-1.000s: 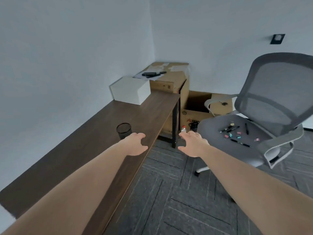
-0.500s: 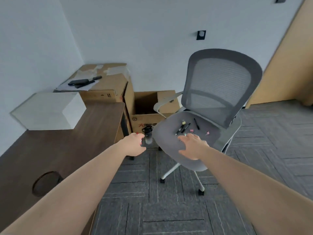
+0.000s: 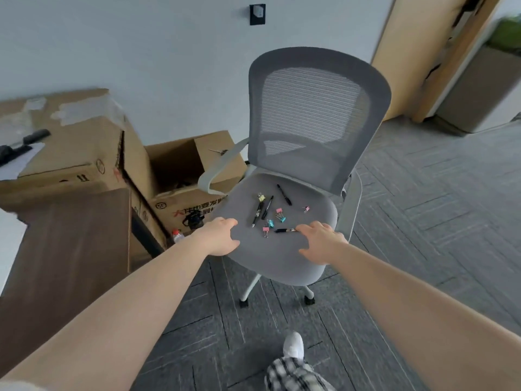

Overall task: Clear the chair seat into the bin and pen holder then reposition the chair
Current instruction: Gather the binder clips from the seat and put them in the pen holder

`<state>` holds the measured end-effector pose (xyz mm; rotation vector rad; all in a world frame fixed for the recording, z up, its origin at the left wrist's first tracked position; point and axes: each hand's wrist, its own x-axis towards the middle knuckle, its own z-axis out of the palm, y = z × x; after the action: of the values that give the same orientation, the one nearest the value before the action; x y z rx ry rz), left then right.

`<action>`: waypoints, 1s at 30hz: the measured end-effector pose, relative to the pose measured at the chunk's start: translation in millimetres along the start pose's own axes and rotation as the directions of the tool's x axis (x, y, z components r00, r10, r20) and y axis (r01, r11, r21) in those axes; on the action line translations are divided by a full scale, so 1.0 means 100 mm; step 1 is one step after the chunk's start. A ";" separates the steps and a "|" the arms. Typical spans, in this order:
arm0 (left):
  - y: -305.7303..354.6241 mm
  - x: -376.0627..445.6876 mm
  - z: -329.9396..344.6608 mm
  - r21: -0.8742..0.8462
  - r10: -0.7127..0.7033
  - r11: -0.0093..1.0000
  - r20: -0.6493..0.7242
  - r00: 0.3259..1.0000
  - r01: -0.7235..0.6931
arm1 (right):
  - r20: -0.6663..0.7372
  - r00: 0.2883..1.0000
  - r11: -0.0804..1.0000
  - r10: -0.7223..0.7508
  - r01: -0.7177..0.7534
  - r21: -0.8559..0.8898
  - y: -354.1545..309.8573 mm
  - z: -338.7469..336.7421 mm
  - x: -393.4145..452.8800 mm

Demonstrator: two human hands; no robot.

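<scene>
A grey mesh-backed office chair (image 3: 282, 258) stands in front of me on the carpet. Several black pens (image 3: 267, 207) and small coloured binder clips (image 3: 279, 215) lie scattered on its seat. My left hand (image 3: 221, 235) hovers over the seat's front left, fingers apart, holding nothing. My right hand (image 3: 320, 241) is over the front right, fingers spread, its fingertips touching the nearest black pen (image 3: 285, 230). The pen holder and the bin are out of view.
A dark wooden desk (image 3: 64, 249) runs along the left. Cardboard boxes (image 3: 180, 176) stand behind it beside the chair, one open. A small bottle (image 3: 177, 235) and a black object sit on the floor there. A grey cabinet (image 3: 479, 88) stands far right.
My view has swung right from the desk to the chair and come closer. Both hands have moved over the seat, the right one reaching the nearest pen.
</scene>
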<state>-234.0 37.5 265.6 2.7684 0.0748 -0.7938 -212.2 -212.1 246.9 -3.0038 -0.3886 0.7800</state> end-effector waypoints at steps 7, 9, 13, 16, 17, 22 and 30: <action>-0.05 0.92 -0.08 0.048 -0.034 0.998 0.080 0.996 0.030 | 0.058 0.998 0.999 0.000 -0.002 0.046 0.19 0.03 1.02; -0.08 1.24 -0.12 0.059 -0.057 0.997 0.108 0.993 0.050 | 0.084 0.996 0.998 -0.004 0.000 0.057 0.24 0.03 1.36; -0.07 1.91 -0.19 0.064 -0.087 0.995 0.154 0.984 0.078 | 0.135 0.991 0.995 0.002 -0.016 0.099 0.38 0.06 2.00; 0.01 2.37 -0.15 0.042 -0.066 0.997 0.150 0.987 0.060 | 0.157 0.988 0.993 0.004 -0.022 0.113 0.51 0.07 2.41; 0.04 2.49 -0.11 0.031 -0.054 0.998 0.142 0.988 0.050 | 0.170 0.985 0.993 0.010 -0.030 0.116 0.55 0.09 2.51; 0.17 3.00 0.27 0.016 0.031 0.999 0.162 0.986 -0.034 | 0.213 0.975 0.981 0.068 -0.104 0.162 0.71 0.34 2.99; 0.19 3.57 1.12 0.034 0.118 0.991 0.226 0.967 -0.129 | 0.146 0.957 0.949 0.252 -0.274 0.158 0.92 0.84 3.56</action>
<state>14.0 -17.5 -9.5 2.6755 -0.1611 -1.0796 69.7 -218.9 -3.5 -2.8809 0.0839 0.9653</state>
